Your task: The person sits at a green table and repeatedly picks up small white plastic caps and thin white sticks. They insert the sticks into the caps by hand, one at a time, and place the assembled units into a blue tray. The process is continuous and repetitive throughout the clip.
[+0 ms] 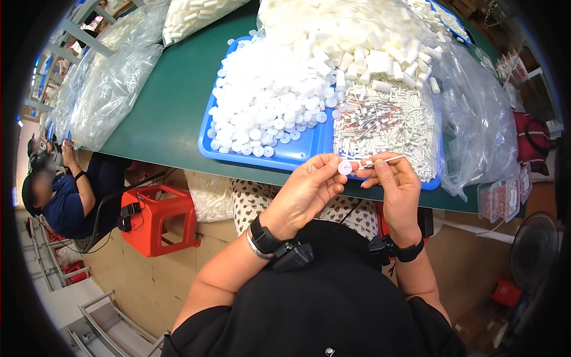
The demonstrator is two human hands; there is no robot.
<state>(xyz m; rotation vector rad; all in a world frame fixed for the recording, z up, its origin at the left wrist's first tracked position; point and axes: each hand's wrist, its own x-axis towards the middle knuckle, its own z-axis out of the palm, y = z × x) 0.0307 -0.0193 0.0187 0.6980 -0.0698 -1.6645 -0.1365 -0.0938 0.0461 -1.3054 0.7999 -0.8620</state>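
left hand (306, 190): pinching a small white round cap (344, 168)
right hand (395, 181): gripping a thin white stick (383, 160), tip right by the cap
behind: blue tray (285, 153) on green desk (172, 101)

White caps (262, 107) in a blue tray (285, 156), dark green tabletop (172, 101), red stool (156, 217).

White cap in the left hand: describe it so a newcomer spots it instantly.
Start at the green table and find the blue tray heaped with white caps. Just below the tray's near edge, the left hand pinches one small round white cap between its fingertips, facing the right hand and its thin stick. It is the only cap lifted off the pile.
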